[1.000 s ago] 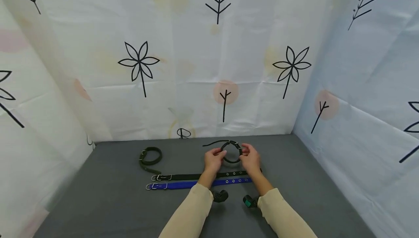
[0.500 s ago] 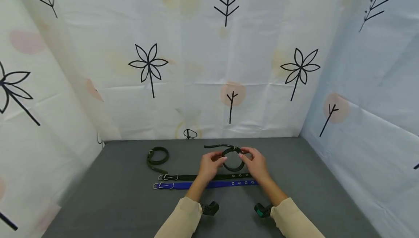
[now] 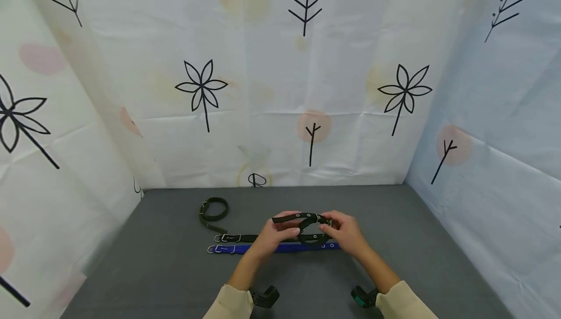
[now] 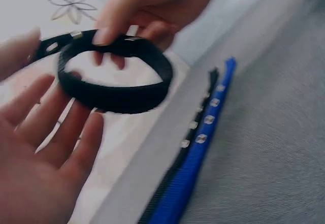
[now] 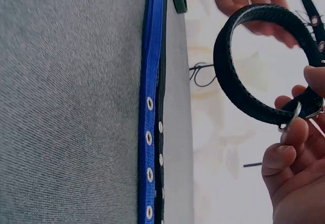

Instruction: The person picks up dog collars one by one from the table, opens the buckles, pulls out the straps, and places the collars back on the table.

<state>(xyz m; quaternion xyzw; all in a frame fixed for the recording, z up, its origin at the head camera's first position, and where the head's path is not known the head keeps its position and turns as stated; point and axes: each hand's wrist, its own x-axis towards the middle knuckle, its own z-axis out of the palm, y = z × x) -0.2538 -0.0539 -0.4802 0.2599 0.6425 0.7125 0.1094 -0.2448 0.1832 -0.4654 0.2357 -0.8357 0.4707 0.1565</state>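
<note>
A black dog collar (image 5: 222, 66), buckled into a loop, is held up over the table between both hands. My right hand (image 3: 350, 236) pinches it by the metal buckle and ring. My left hand (image 3: 266, 239) is at its other side; in the left wrist view the fingers are spread and extended beneath the loop, with the thumb beside the eyeleted free end. Below, a flat black collar (image 3: 249, 238) and a blue collar (image 3: 241, 249) lie side by side, partly hidden by the hands. Metal eyelets line their right ends, and buckles sit at their left ends.
A dark green collar (image 3: 219, 217), looped with its tail out, lies at the back left of the grey table (image 3: 175, 270). Patterned white sheets (image 3: 271, 139) stand along the back and sides. Each wrist wears a dark device (image 3: 267, 297).
Both hands have brought the looped collar down and nearer, over the flat collars. Its free end now points left in front of the left fingers. The head view has shifted slightly.
</note>
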